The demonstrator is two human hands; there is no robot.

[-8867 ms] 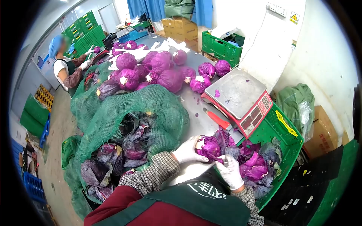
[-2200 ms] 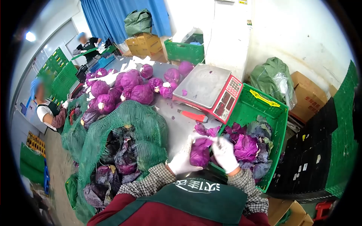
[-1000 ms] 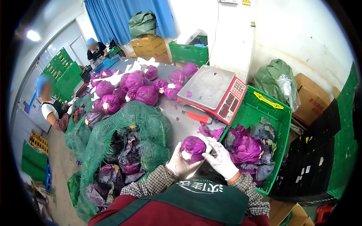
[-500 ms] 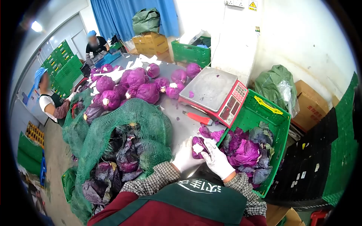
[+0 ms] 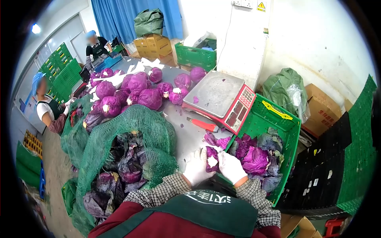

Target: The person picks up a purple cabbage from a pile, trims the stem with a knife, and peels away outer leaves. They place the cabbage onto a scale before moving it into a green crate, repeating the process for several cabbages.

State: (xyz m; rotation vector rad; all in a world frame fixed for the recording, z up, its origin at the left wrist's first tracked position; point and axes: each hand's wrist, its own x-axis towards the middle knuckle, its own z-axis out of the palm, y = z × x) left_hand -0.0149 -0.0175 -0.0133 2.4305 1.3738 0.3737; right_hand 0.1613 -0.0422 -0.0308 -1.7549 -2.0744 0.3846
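Note:
A small red cabbage [image 5: 212, 159], its white cut stem end facing up, sits between my two white-gloved hands just in front of my apron. My left hand [image 5: 194, 167] wraps its left side. Against its right side my right hand [image 5: 231, 168] is closed, thumb and fingertips at the outer leaves; whether a loose leaf is pinched there is hidden. Torn purple leaves [image 5: 217, 140] lie on the metal table [image 5: 180, 131] just beyond. To the right, a green crate [image 5: 291, 158] holds loose outer cabbage leaves [image 5: 256, 160].
A red-handled knife [image 5: 202, 124] lies near a red weighing scale [image 5: 216, 93]. Trimmed cabbages [image 5: 139, 83] pile up at the back left. A green net sack [image 5: 158, 131] of dark untrimmed cabbages stands to my left. Two people [image 5: 49, 103] work farther off.
The cabbage has turned slightly in my left hand. My right hand has shifted from over the cabbage's stem end to its right side, fingers now curled. The view has moved slightly.

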